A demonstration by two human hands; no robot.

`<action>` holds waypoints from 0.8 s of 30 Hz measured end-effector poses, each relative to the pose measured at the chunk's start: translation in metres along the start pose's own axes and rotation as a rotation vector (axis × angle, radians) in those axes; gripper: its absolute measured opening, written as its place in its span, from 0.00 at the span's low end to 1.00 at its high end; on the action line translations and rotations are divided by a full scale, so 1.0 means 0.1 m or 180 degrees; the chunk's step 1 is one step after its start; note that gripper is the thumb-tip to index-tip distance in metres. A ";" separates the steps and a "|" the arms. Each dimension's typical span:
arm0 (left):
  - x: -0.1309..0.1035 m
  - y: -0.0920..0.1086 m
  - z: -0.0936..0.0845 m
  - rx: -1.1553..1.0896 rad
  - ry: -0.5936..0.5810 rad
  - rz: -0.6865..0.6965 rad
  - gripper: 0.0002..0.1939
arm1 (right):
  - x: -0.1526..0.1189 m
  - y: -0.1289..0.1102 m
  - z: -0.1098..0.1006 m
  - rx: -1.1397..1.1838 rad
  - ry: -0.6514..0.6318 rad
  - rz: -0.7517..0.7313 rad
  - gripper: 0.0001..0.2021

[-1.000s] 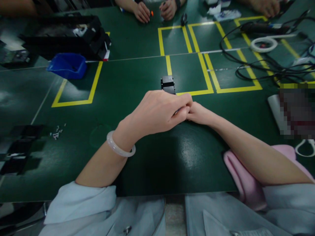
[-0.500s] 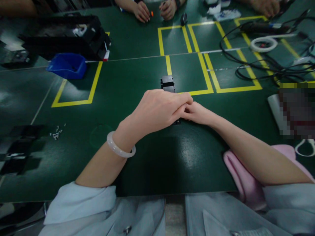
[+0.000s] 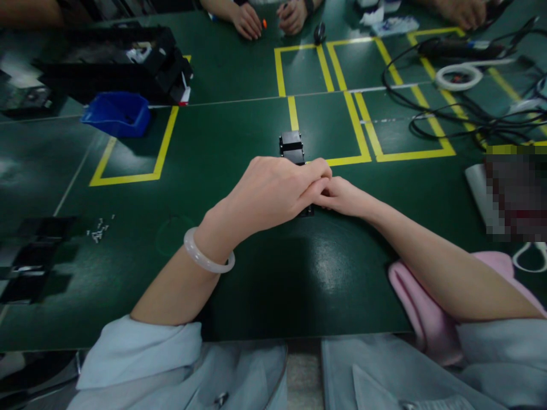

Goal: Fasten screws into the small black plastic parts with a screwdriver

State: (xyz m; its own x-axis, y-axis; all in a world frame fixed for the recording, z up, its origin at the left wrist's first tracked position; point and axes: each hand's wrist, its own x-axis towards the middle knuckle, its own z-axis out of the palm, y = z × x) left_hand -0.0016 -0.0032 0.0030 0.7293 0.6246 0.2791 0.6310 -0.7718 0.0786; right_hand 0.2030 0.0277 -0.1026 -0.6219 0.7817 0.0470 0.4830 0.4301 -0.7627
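Observation:
A row of small black blocks point(image 3: 291, 140) lies on the green table in front of me, partly covered by my hands. Over it is my left hand point(image 3: 277, 185), back up, a white bangle round the wrist, thumb and index finger pressed together. My right hand point(image 3: 339, 195) meets those fingertips from the right, its own fingers closed too. What either hand pinches is hidden. Small silver screws point(image 3: 99, 229) are scattered at the left, beside several flat black pieces point(image 3: 32, 259).
A blue bin point(image 3: 117, 114) stands by a long black crate point(image 3: 115, 62) at the back left. Black cables point(image 3: 461, 111) and a white ring point(image 3: 458, 77) lie back right. A pink cloth point(image 3: 421, 302) is under my right forearm. Another person's hands point(image 3: 248, 21) rest across the table.
My left hand has shifted very slightly to the left, its fingers still against my right hand. A little more of the black blocks shows.

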 end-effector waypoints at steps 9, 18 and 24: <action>0.00 -0.01 0.03 -0.0088 0.0132 0.0018 0.17 | 0.01 0.01 0.00 0.0005 -0.0025 -0.0075 0.14; 0.01 0.02 -0.02 -0.0068 -0.0070 0.0069 0.17 | 0.01 -0.01 0.00 0.0035 0.0039 -0.0014 0.15; 0.00 -0.02 0.01 0.0000 -0.0004 -0.0018 0.18 | -0.01 -0.02 -0.01 0.0042 -0.0038 -0.0010 0.14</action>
State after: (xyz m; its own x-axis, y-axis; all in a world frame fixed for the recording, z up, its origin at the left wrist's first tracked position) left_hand -0.0028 -0.0016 0.0020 0.7260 0.6293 0.2773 0.6352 -0.7682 0.0802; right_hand 0.2030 0.0267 -0.1001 -0.6308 0.7748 0.0418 0.4728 0.4266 -0.7710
